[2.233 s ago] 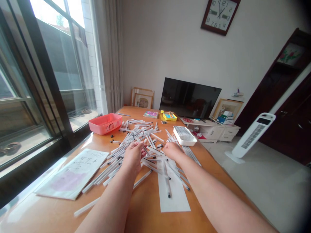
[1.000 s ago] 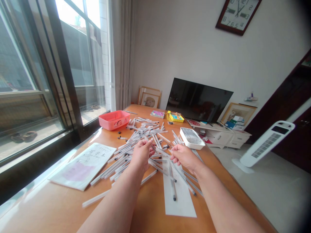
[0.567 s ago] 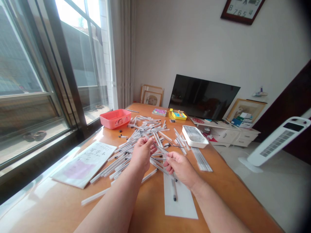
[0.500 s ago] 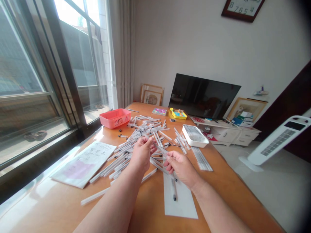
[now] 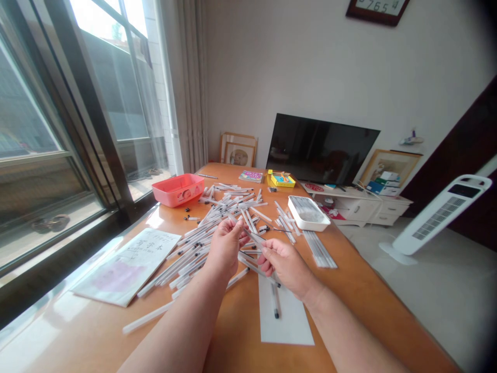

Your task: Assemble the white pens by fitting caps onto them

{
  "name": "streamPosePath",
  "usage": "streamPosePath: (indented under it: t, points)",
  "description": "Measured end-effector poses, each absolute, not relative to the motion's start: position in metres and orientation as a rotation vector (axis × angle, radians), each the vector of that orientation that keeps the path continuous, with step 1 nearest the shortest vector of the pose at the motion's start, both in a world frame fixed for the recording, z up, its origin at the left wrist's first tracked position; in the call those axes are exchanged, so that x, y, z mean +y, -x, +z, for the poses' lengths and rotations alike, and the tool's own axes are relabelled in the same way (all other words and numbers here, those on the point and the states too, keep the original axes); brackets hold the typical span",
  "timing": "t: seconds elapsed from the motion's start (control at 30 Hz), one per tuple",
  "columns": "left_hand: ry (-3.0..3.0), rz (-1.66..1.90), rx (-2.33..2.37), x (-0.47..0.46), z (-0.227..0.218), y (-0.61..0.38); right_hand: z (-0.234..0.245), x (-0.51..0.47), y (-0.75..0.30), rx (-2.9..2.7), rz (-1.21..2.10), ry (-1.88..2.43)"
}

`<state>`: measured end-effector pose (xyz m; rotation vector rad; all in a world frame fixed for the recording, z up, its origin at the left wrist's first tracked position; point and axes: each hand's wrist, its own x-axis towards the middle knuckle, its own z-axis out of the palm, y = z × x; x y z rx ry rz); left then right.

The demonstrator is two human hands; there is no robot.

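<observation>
Between my two hands is a slim translucent pen barrel [image 5: 254, 238], held slantwise above the pile. My left hand [image 5: 227, 243] pinches its far end, and my right hand [image 5: 281, 259] grips its near end between thumb and fingers. Under and around them spreads a heap of clear pen barrels [image 5: 190, 254], several with black ends. On a white paper sheet [image 5: 287, 326] below my right hand lies a pen with a black end [image 5: 275, 303]. Fine detail of the held piece is too small to make out.
A red plastic basket [image 5: 178, 189] stands at the back left, with a notebook [image 5: 124, 269] nearer. To the right are a white tub [image 5: 309, 213] of thin rods and a row of clear tubes [image 5: 320, 249]. A yellow box [image 5: 282, 179] and a booklet [image 5: 250, 176] sit at the far end.
The camera view has shifted slightly, so the scene sits a little further left and higher. Both hands keep the same hold on the pen barrel.
</observation>
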<state>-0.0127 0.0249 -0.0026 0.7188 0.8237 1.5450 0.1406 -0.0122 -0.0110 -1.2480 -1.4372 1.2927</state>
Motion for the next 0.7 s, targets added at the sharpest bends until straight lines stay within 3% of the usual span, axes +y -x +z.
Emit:
streamPosePath:
  t: [0.7]
  points:
    - [-0.777,1.478,0.882,0.019,-0.0015,0.003,-0.0066,-0.0143,-0.1399,-1.33,1.287,1.197]
